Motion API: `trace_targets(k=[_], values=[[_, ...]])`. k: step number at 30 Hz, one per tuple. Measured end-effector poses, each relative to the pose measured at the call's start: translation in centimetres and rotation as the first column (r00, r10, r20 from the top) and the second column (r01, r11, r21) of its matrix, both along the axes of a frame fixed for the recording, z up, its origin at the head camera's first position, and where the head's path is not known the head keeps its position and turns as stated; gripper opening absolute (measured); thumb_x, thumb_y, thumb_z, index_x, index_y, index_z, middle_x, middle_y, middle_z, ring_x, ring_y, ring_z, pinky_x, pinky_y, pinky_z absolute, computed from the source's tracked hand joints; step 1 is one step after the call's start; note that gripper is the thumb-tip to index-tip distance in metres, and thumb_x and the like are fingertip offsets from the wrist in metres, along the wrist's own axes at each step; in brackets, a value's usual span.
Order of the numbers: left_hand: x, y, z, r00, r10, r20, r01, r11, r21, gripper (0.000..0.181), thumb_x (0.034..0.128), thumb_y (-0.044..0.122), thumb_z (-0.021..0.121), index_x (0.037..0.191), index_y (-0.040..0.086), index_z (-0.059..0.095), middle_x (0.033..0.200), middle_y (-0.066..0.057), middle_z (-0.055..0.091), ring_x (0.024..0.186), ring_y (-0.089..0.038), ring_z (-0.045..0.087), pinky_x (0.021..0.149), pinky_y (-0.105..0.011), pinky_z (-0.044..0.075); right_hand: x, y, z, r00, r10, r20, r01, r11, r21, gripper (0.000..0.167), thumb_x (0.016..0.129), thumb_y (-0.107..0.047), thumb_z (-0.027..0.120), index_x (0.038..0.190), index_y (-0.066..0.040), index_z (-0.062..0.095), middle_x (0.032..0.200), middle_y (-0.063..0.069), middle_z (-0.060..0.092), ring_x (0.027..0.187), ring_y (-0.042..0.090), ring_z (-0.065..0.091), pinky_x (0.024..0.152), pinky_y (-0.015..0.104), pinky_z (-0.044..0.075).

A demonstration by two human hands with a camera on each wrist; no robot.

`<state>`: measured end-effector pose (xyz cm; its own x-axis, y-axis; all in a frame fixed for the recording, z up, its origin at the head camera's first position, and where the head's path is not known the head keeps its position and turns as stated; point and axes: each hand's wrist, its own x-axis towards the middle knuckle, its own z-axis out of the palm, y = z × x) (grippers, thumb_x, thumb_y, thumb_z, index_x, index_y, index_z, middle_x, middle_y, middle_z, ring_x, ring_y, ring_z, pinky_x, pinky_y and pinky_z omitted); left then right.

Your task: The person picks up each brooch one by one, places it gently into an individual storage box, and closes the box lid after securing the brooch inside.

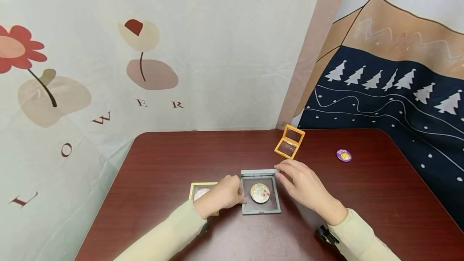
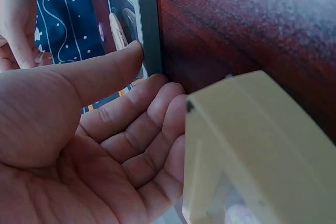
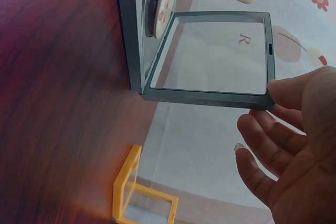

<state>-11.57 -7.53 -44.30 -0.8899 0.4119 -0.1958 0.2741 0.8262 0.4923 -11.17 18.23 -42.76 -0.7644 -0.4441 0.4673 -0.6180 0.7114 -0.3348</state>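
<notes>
So the right hand [image 1: 302, 182] is pinching a free corner of the upright lid [image 1: 259, 172], while the left hand [image 1: 225, 193] is gripping the grey case [image 1: 262, 212] by its left rim, thumb on top. A floral badge [image 1: 259, 193] is lying in there, between both hands' fingers. Imo you'd want to be steering that lid by its corner, off the clear pane, and pinning the base so it isn't sliding.

Counting: three cases are sitting on the table [image 1: 174, 156]: grey, pale yellow case [image 1: 203, 184] beside the left fingers, orange case [image 1: 291, 141] just beyond the right ones. Three badges are showing: floral, a pale badge [image 1: 200, 193] in the yellow, a purple badge [image 1: 344, 155] right of the right fingers.
</notes>
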Motion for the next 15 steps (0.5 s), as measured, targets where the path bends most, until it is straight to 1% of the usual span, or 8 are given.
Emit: trace_targets(k=[7,11,15], values=[[0.3,-0.2,-0.1,1.0,-0.017,0.009,0.016,1.0,0.026,0.051,0.0853,0.018,0.088,0.05,0.019,0.051,0.049,0.012,0.041,0.052,-0.008,0.041,0.051,-0.024,0.036,0.7,0.1,-0.2,1.0,0.017,-0.014,-0.017,1.0,0.021,0.022,0.091,-0.014,0.081,0.111,-0.008,0.077,0.108,0.003,0.072,0.101,0.02,0.068,0.089,0.046,0.056],[0.3,-0.3,-0.2,1.0,-0.012,0.019,0.011,0.999,0.036,0.054,0.0857,0.018,0.087,0.05,0.019,0.046,0.048,0.012,0.035,0.052,-0.008,0.038,0.051,-0.024,0.032,1.0,0.3,-0.4,0.998,0.042,-0.048,-0.04,0.998,0.04,0.023,0.089,-0.014,0.082,0.11,-0.007,0.077,0.106,0.001,0.071,0.099,0.018,0.067,0.088,0.045,0.056],[0.3,-0.4,-0.2,1.0,-0.006,0.018,0.006,0.999,0.045,0.054,0.0855,0.017,0.087,0.051,0.019,0.046,0.049,0.011,0.036,0.052,-0.008,0.038,0.051,-0.024,0.033,1.4,0.4,-0.7,0.993,0.075,-0.087,-0.07,0.996,0.055,0.023,0.087,-0.012,0.083,0.108,-0.007,0.077,0.104,0.001,0.07,0.097,0.016,0.066,0.086,0.043,0.056]])
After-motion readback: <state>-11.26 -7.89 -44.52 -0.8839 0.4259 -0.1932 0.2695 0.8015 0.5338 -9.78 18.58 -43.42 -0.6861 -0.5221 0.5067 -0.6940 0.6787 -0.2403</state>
